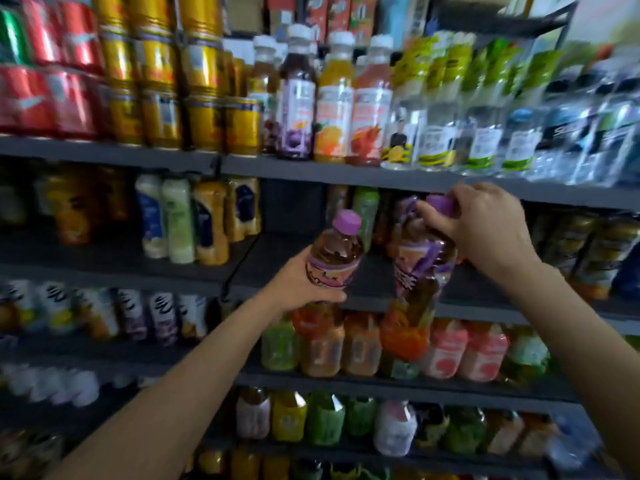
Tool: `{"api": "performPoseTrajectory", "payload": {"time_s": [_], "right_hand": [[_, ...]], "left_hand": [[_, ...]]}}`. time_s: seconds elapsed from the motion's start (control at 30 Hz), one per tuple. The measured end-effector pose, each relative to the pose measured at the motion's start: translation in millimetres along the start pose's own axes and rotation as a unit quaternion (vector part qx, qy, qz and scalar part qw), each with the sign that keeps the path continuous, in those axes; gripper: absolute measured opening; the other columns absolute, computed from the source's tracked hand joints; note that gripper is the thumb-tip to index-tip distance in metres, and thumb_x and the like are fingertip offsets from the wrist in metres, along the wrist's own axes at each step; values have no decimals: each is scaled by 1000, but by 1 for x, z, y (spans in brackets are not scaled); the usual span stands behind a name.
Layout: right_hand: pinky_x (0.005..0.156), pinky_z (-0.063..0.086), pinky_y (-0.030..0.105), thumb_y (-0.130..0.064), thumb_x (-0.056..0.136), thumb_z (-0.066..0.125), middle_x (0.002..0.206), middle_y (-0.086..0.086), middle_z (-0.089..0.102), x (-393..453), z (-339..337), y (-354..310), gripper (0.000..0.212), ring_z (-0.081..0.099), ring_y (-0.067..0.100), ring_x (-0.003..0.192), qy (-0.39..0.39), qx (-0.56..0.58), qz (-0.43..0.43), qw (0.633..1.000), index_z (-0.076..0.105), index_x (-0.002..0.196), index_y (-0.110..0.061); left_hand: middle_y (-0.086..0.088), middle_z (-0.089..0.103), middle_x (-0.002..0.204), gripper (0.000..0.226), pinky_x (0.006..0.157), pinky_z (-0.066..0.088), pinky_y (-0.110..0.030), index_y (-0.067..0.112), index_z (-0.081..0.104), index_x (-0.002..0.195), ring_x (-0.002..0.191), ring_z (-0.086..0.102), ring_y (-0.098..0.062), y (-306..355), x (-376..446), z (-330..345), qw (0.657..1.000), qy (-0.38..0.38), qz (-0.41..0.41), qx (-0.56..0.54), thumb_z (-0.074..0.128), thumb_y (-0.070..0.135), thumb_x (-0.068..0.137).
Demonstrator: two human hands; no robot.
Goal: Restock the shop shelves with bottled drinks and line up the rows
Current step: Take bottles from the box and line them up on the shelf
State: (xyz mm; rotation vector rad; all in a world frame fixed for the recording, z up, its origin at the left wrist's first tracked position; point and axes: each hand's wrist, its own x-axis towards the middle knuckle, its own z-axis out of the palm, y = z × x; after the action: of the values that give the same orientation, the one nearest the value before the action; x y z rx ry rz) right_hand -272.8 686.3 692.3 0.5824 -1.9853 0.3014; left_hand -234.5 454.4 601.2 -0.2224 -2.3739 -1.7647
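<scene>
Bottles with purple caps sit in both hands, in front of the second shelf point(311, 271) from the top. The left hand point(298, 285) wraps its fingers around the label of one bottle point(334, 258), which stands nearly upright, cap up, tilted slightly right. The right hand point(485, 230) grips the cap end of a second bottle point(420, 268); its long axis runs upright, cap tilted right, and its lower part is smeared by blur against the orange bottles point(325, 344) one shelf below. Both held bottles hang just before the shelf's front edge, near a bare stretch. Labels everywhere are too blurred to read.
</scene>
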Motion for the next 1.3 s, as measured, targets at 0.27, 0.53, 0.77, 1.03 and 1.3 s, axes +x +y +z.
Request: {"api": "performPoseTrajectory", "payload": {"time_s": [0.27,0.53,0.77,1.03,1.3], "right_hand": [[40,41,31,-54,81,50,58,21,52,-18,25,142,56,55,36,50,80,-46,110,990,58,69,0],[50,47,37,-43,86,55,71,25,60,-25,90,190,47,61,39,71,70,28,212,974,59,94,3],[88,43,44,-26,78,73,133,19,39,-23,140,172,78,44,39,118,-81,246,300,918,29,139,-7],[97,39,44,-15,79,72,142,21,31,-21,171,182,88,42,40,124,-55,274,333,900,17,145,-5],[94,42,38,-12,85,64,131,23,47,-84,205,183,67,48,36,120,-149,242,387,877,26,138,4]], "left_hand": [[-2,61,118,74,91,40,-22,13,50,124,112,56,-17,5,111,126,998,57,-14,-15,83,-1,59],[-2,59,120,73,94,43,-28,17,46,126,110,55,-16,1,162,154,983,156,-71,-66,82,6,63],[-4,51,132,75,105,38,-45,23,36,133,125,45,-24,-6,190,162,985,116,-125,-2,75,8,72],[-5,50,134,69,102,38,-35,20,35,136,126,46,-23,-35,210,190,970,161,-90,156,71,17,77],[-6,47,136,67,105,39,-40,16,32,136,127,45,-24,-43,230,202,962,188,-78,184,69,16,80]]}}
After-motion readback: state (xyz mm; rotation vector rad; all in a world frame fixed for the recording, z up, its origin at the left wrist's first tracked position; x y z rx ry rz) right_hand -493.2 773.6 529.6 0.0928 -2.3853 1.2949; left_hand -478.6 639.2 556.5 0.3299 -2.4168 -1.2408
